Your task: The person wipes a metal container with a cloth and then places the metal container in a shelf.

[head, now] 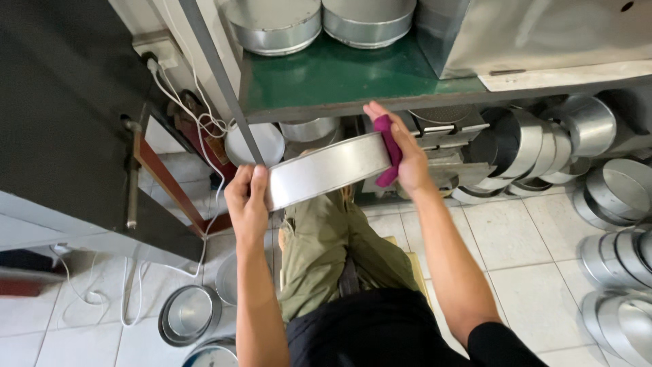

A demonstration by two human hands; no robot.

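Note:
I hold a round metal baking pan [326, 170] on its side in front of me, its outer wall facing up toward the camera. My left hand [247, 200] grips the pan's left rim. My right hand [406, 153] presses a dark purple cloth [388, 146] against the pan's right rim. The pan hangs just below the edge of a green-topped table [339, 75], above my knees in olive trousers.
More round metal pans stand on the green table [275, 24], lie stacked on their sides under it [536, 146], and sit on the tiled floor at right [614, 251] and lower left [190, 314]. A dark cabinet [61, 115] and white cables [183, 102] are at left.

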